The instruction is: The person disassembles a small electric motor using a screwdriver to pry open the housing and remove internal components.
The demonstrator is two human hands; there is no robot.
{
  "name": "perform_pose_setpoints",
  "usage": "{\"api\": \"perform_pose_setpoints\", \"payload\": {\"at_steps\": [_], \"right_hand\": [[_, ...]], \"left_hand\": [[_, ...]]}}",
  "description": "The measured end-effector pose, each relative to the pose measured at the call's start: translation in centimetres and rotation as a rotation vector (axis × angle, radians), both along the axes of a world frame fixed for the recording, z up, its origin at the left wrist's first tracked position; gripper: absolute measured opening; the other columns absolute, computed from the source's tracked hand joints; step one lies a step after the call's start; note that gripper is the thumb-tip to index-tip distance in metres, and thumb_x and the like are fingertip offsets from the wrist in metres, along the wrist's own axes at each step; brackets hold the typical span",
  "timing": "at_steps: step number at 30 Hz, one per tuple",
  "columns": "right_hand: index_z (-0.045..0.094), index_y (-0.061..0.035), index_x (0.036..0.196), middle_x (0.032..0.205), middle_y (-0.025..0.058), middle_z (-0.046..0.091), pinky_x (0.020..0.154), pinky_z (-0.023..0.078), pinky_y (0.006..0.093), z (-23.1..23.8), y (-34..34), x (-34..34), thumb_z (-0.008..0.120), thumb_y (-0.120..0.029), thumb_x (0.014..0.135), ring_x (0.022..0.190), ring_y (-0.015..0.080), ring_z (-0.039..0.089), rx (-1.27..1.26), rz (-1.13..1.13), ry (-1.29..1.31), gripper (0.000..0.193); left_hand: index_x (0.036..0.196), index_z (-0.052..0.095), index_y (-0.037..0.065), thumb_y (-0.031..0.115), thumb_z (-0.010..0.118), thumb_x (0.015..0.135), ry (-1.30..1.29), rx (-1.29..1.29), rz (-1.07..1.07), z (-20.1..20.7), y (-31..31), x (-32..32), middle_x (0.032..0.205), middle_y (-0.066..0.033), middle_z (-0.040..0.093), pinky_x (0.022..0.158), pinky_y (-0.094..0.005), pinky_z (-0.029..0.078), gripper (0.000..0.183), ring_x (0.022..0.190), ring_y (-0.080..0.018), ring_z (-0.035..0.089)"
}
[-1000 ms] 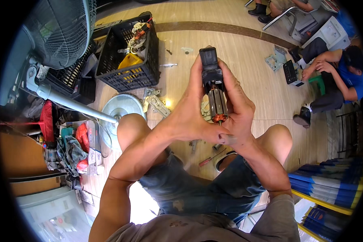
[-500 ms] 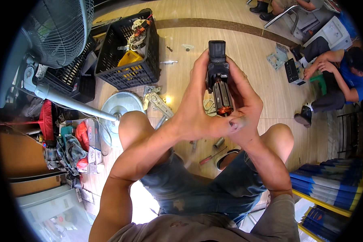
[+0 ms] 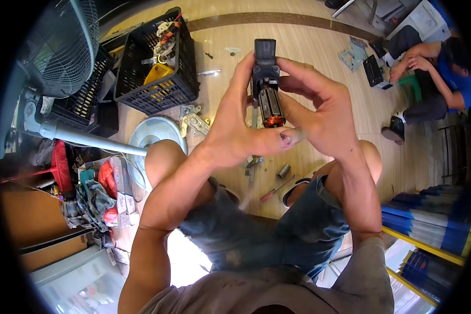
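Observation:
An opened electric motor point(image 3: 265, 70) is held up in front of me, with a black plastic housing at its far end. Out of its near end sticks a bare armature point(image 3: 271, 104) with dark metal laminations and copper windings. My left hand point(image 3: 227, 128) grips the housing from the left, its thumb stretched across below the windings. On the other side my right hand point(image 3: 327, 115) is curled, its index finger against the housing and its thumb near the armature. A dark smudge or wound marks the left thumb tip. Some fingers are hidden behind the motor.
On the floor lie a red-handled screwdriver point(image 3: 269, 195), a metal cylinder point(image 3: 283, 170) and a metal mechanism point(image 3: 194, 121). A black crate point(image 3: 159, 94) of parts and a fan base point(image 3: 159, 128) stand left. Another person point(image 3: 458, 78) sits at far right, near blue packages point(image 3: 429, 220).
Both hands and the motor have shifted up and slightly left in the picture. My right hand has opened outward a little, its thumb now showing beside the armature.

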State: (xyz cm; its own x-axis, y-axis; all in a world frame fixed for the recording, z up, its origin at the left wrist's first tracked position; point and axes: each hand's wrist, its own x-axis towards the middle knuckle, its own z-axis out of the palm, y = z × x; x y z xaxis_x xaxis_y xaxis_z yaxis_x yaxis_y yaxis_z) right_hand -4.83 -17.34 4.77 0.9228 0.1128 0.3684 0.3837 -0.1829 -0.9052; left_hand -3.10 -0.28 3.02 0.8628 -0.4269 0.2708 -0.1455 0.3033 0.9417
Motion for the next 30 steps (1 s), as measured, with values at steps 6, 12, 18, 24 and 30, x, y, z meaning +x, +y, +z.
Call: {"api": "perform_pose_setpoints", "payload": {"at_steps": [6, 12, 18, 24, 30], "right_hand": [[0.060, -0.0057, 0.129, 0.106, 0.0128, 0.071, 0.079, 0.057, 0.0311, 1.2, -1.1, -0.4, 0.073, -0.002, 0.078, 0.088, 0.0203, 0.070, -0.292, -0.052, -0.205, 0.053], [0.061, -0.0063, 0.126, 0.099, 0.0099, 0.072, 0.074, 0.058, 0.0285, 1.8, -1.8, -0.5, 0.079, -0.004, 0.078, 0.084, 0.0174, 0.071, -0.389, -0.157, -0.334, 0.051], [0.064, -0.0042, 0.096, 0.080, 0.0080, 0.067, 0.061, 0.052, 0.0289, 2.1, -2.6, -0.6, 0.080, -0.009, 0.076, 0.068, 0.0208, 0.067, -0.641, -0.148, -0.476, 0.027], [0.059, -0.0037, 0.079, 0.071, 0.0075, 0.061, 0.053, 0.045, 0.0324, 1.9, -3.3, -0.7, 0.079, -0.011, 0.077, 0.059, 0.0246, 0.060, -0.717, -0.096, -0.475, 0.021], [0.059, -0.0034, 0.075, 0.068, 0.0086, 0.060, 0.052, 0.043, 0.0349, 1.4, -3.7, -0.6, 0.077, -0.007, 0.075, 0.059, 0.0282, 0.059, -0.709, -0.031, -0.408, 0.018]], "left_hand": [[0.149, 0.023, -0.004, 0.037, 0.089, 0.058, -0.061, 0.067, 0.022, 0.2, 0.0, -0.4, 0.131, -0.0138, 0.049, 0.108, -0.0384, 0.034, 0.120, 0.124, -0.0237, 0.046], [0.147, 0.025, -0.006, 0.033, 0.090, 0.059, -0.083, 0.126, -0.018, 0.0, -0.3, -0.2, 0.132, -0.0139, 0.048, 0.108, -0.0360, 0.035, 0.116, 0.124, -0.0220, 0.046], [0.145, 0.029, -0.007, 0.032, 0.090, 0.058, 0.078, 0.176, -0.050, 0.6, -0.6, -0.8, 0.129, -0.0152, 0.049, 0.106, -0.0359, 0.037, 0.113, 0.123, -0.0242, 0.047], [0.141, 0.036, -0.005, 0.032, 0.091, 0.054, -0.153, 0.399, -0.011, -0.4, -0.7, -0.2, 0.124, -0.0191, 0.050, 0.106, -0.0378, 0.038, 0.109, 0.123, -0.0295, 0.046], [0.138, 0.040, -0.005, 0.035, 0.090, 0.054, -0.123, 0.504, -0.078, -0.2, -0.6, -0.3, 0.126, -0.0201, 0.050, 0.106, -0.0385, 0.037, 0.106, 0.123, -0.0314, 0.047]]}}
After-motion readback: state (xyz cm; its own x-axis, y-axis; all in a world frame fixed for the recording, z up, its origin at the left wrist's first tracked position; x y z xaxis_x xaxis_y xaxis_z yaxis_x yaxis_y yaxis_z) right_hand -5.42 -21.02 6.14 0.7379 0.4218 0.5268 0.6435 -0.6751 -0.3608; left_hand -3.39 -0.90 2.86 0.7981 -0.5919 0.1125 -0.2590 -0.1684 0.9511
